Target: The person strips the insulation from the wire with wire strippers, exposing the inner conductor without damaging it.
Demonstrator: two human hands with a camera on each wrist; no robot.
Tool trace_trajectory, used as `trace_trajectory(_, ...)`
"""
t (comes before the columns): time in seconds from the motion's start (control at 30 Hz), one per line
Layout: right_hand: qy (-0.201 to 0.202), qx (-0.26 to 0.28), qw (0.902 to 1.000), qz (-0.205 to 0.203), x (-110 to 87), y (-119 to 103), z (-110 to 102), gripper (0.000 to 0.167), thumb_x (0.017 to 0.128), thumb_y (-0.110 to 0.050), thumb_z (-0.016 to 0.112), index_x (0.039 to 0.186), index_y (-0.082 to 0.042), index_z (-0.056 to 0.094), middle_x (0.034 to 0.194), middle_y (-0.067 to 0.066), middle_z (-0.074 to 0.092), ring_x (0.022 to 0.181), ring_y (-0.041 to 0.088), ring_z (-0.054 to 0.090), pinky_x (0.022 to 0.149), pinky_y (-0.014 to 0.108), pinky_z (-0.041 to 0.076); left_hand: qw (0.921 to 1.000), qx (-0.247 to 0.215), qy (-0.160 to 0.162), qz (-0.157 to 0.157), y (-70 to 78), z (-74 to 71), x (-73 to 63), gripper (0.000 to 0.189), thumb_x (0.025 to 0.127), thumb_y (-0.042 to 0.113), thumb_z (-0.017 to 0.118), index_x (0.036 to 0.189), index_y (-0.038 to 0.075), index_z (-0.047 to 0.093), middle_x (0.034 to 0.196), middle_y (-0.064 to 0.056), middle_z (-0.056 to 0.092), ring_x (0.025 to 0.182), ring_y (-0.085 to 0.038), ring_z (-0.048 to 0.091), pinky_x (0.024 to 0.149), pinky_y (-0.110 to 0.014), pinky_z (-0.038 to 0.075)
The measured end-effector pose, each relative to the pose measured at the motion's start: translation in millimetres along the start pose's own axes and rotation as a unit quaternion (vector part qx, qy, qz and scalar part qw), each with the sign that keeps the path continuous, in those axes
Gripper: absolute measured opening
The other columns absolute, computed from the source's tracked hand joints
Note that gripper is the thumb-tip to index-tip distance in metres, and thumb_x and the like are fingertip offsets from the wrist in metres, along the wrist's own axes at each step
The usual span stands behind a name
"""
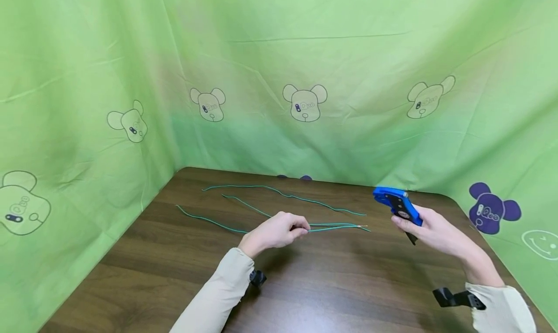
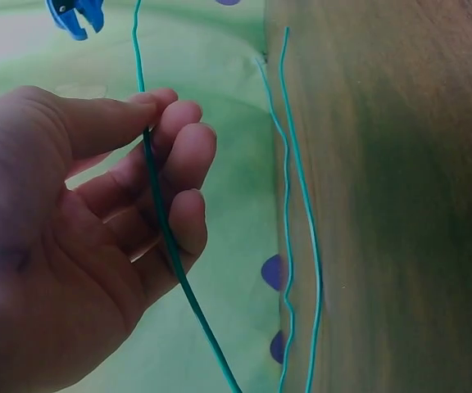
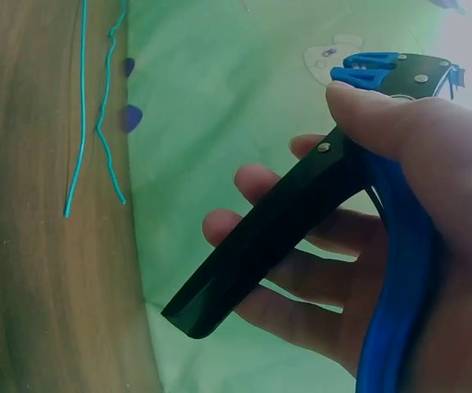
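Observation:
Between thumb and fingertips, my left hand [image 1: 277, 230] pinches a thin green wire [image 2: 188, 291], held above the table. The wire's right end shows a short pale, bare-looking tip in the head view. My right hand [image 1: 440, 231] grips a blue and black wire stripper [image 1: 400, 207], raised to the right of that wire and apart from it. In the right wrist view the stripper's black handle [image 3: 260, 237] stands spread from the blue one, and its blue nose has a gap. Two more green wires lie behind the left hand, a middle wire [image 1: 246, 205] and a back wire [image 1: 285, 195].
The brown wooden table [image 1: 144, 275] carries the loose wires. A green curtain [image 1: 261, 144] printed with bear heads hangs along its back and sides. Black straps with small mounts sit on both wrists over light sleeves.

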State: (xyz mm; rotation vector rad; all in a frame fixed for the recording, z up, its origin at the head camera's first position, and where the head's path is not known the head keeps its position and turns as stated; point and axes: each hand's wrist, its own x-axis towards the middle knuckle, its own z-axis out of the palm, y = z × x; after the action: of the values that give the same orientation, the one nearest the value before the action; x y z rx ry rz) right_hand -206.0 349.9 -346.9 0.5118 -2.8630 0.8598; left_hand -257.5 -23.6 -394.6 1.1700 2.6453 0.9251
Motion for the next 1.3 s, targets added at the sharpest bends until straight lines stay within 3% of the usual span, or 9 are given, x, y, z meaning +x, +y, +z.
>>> trace_trajectory(0.2,0.004,0.013,0.9998,-0.011,-0.6,1.7,5.2,0.016,0.099,-0.022,0.059,0.088,-0.011,0.06,0.072,-0.003,0.058,0.063,0.005,0.05,0.057,0.025,0.036,0.9997,0.005,-0.021,-0.01,0.9,11.7,3.6,0.017,0.1,0.017,0.057,0.104,0.01,0.071,0.08,-0.001,0.071,0.065,0.002,0.052,0.066,-0.014,0.045)
trace_trajectory(0.33,-0.002,0.015,0.9992,0.036,0.2,2.3,2.2,0.026,0.101,-0.03,0.056,0.09,-0.008,0.062,0.072,-0.003,0.062,0.064,0.007,0.054,0.059,0.025,0.037,0.9993,0.019,-0.032,-0.009,0.0,20.9,6.9,0.016,0.1,0.018,0.057,0.102,0.012,0.072,0.079,0.001,0.07,0.062,0.003,0.052,0.063,-0.013,0.045)
trace_trajectory(0.5,-0.006,0.031,0.998,0.055,1.7,5.7,2.9,0.031,0.102,-0.032,0.053,0.092,-0.005,0.065,0.073,-0.002,0.067,0.067,0.009,0.06,0.062,0.025,0.042,0.9985,0.04,-0.038,-0.004,-1.8,28.9,10.0,0.016,0.099,0.019,0.057,0.101,0.013,0.072,0.072,0.008,0.064,0.061,0.004,0.049,0.063,-0.012,0.043)
trace_trajectory(0.67,-0.015,0.059,0.9971,0.046,2.8,6.6,6.4,0.033,0.102,-0.03,0.053,0.092,-0.001,0.065,0.074,0.004,0.069,0.067,0.012,0.063,0.063,0.026,0.047,0.9973,0.061,-0.041,-0.006,-3.8,31.6,10.8,0.015,0.099,0.022,0.057,0.098,0.017,0.072,0.073,0.014,0.06,0.065,0.003,0.05,0.066,-0.013,0.043)
trace_trajectory(0.93,-0.024,0.095,0.9938,0.051,8.5,3.9,11.7,0.033,0.102,-0.031,0.052,0.095,-0.001,0.064,0.078,0.006,0.072,0.072,0.014,0.068,0.068,0.026,0.051,0.9947,0.096,-0.034,-0.008,0.6,25.1,9.4,0.018,0.1,0.024,0.056,0.102,0.017,0.073,0.079,0.013,0.062,0.068,0.0,0.052,0.068,-0.015,0.043)
trace_trajectory(1.1,-0.029,0.101,0.9934,0.046,6.9,5.5,12.0,0.032,0.103,-0.029,0.052,0.097,0.0,0.064,0.081,0.008,0.072,0.074,0.015,0.069,0.071,0.025,0.051,0.9952,0.09,-0.037,0.013,7.1,28.2,20.5,0.019,0.101,0.023,0.054,0.103,0.015,0.072,0.078,0.012,0.061,0.065,0.001,0.052,0.067,-0.014,0.043)
trace_trajectory(1.3,-0.033,0.09,0.9949,0.031,6.5,8.8,10.7,0.032,0.103,-0.027,0.051,0.098,0.001,0.066,0.084,0.006,0.073,0.078,0.01,0.069,0.072,0.024,0.051,0.996,0.084,-0.02,0.022,12.4,32.5,38.1,0.019,0.1,0.022,0.055,0.107,0.014,0.071,0.089,0.009,0.068,0.071,0.001,0.054,0.069,-0.013,0.043)
